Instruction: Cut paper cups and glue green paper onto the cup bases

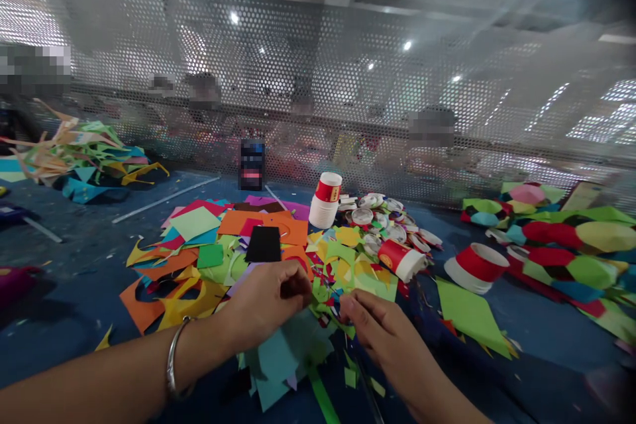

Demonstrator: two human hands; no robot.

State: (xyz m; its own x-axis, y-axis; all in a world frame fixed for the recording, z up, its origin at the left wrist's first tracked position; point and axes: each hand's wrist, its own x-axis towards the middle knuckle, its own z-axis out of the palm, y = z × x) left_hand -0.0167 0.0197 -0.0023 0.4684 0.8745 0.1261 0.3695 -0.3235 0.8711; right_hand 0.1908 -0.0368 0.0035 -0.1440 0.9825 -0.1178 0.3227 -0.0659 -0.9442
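Note:
Both my hands are over a heap of coloured paper scraps in the middle of the table. My left hand (271, 301), with a silver bangle on the wrist, is curled, thumb and fingers coming together in a ring; what is in them, if anything, is hidden. Just to the right, my right hand (377, 324) is closed in a pinch, and whatever is at its fingertips is too small to name. Small cut paper bits (322, 291) lie between and beyond the hands. Teal paper sheets (281, 358) lie below them, and a black paper square (264, 244) lies behind my left hand.
Stacked paper cups (324, 209) stand behind the heap, beside a pile of cut cup pieces (382, 218). Another cup (476, 268) and paper patchwork pieces (571, 238) are to the right. A phone (252, 164) leans against a perforated metal screen (298, 66); paper offcuts (94, 152) lie left.

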